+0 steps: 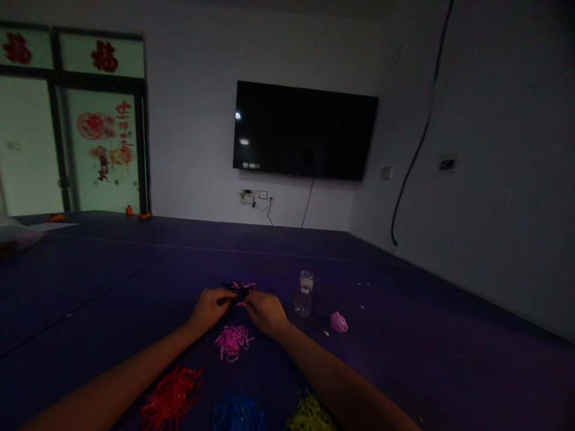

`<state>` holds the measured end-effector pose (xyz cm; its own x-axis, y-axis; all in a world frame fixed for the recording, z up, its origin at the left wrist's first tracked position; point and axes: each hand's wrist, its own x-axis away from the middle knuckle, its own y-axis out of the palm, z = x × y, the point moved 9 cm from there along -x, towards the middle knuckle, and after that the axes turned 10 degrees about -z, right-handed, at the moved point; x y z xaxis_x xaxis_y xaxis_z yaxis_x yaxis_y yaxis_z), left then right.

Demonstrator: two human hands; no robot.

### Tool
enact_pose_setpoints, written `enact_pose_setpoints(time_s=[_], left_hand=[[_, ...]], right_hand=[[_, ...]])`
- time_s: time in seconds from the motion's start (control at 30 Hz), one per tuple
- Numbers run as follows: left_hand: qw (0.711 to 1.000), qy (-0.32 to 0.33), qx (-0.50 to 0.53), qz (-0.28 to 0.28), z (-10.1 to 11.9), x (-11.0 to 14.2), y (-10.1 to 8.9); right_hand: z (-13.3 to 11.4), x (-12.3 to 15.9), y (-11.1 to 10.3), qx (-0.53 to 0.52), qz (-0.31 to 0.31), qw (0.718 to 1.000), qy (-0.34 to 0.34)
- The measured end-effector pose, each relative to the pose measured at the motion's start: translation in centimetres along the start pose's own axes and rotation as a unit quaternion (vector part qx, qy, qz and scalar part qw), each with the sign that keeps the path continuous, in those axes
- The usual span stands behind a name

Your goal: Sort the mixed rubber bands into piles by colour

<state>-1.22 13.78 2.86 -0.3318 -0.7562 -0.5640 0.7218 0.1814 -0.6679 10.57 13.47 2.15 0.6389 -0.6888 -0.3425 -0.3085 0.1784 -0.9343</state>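
Observation:
My left hand (210,309) reaches to the near edge of a small heap of dark and pink bands (245,287). Its thumb and forefinger come together there, and what lies between them is too dark to make out. Right beside it, my right hand (268,311) is closed, with a short pink band (240,304) at its fingertips. Between my forearms lies a loose pile of pink bands (232,341), some showing as loops. Just right of my right hand stands a clear bottle (304,294) without a lid, and farther right a pink cap (338,322) rests on the surface.
Closer to me are piles of red bands (173,396), blue bands (238,413) and yellow bands (309,413). Small white scraps (326,333) dot the purple surface (431,341). Orange objects (144,216) sit at the far left, below a glass door; a black television (305,131) hangs ahead.

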Motion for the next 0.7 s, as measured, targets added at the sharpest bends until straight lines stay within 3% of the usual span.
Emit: enact_pose_setpoints(time_s=[0.17,0.27,0.37,0.5,0.7], left_hand=[[0.995,-0.048,-0.042,0.077,-2.3,0.0,-1.8],[0.991,-0.082,-0.053,0.095,-4.1,0.0,-2.6],[0.989,-0.112,-0.043,0.09,-5.7,0.0,-2.9],[0.989,-0.131,-0.021,0.06,-7.0,-0.1,-2.2],[0.993,-0.098,-0.067,-0.002,-6.5,-0.6,-0.4]], right_hand=[[0.1,0.2,-0.4,-0.033,0.016,0.999,0.01],[0.7,0.3,0.1,-0.096,0.017,0.995,0.027],[1.5,0.0,1.3,-0.208,0.002,0.977,0.048],[1.7,-0.5,3.3,-0.362,-0.053,0.93,0.037],[0.9,-0.5,4.5,-0.474,-0.121,0.872,0.021]])
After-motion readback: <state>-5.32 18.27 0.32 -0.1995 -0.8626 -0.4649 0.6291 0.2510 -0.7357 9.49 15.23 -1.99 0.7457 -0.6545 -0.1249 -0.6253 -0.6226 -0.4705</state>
